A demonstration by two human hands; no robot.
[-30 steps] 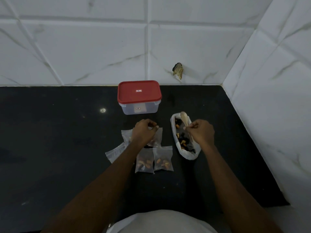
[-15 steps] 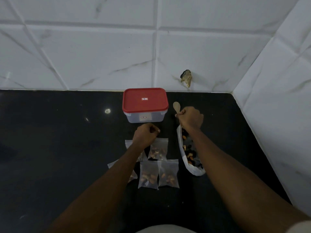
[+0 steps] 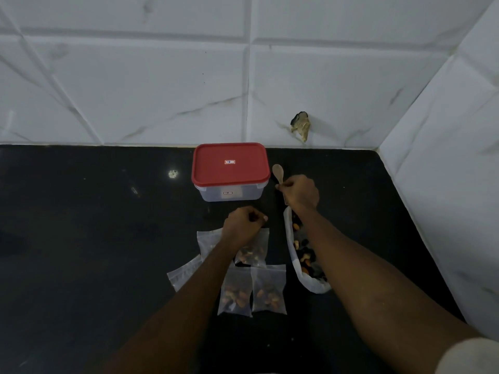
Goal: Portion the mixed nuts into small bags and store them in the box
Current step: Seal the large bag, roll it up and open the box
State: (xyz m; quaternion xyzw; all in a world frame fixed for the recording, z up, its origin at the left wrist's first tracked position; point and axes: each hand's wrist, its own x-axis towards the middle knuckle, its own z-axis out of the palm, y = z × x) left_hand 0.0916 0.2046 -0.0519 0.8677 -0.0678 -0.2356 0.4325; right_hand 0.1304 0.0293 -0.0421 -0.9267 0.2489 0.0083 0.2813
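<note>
A clear box with a shut red lid (image 3: pixel 231 168) stands at the back of the black counter. My right hand (image 3: pixel 299 191) grips a small wooden spoon (image 3: pixel 278 172), bowl up, just right of the box. Beneath my right forearm lies the white bag of mixed nuts (image 3: pixel 303 265), open. My left hand (image 3: pixel 243 225) is curled at the top edge of a small clear bag (image 3: pixel 253 252) with nuts in it and seems to pinch it. Two more filled small bags (image 3: pixel 236 292) (image 3: pixel 268 290) lie side by side nearer me.
Empty small bags (image 3: pixel 183 273) (image 3: pixel 206 241) lie left of my left forearm. White tiled walls close the counter at the back and on the right. A small dark and tan scrap (image 3: pixel 301 126) sticks to the back wall.
My right hand lifted the spoon out of the nut bag and carried it away from me, to beside the box. My left hand stayed at the small bag's top.
</note>
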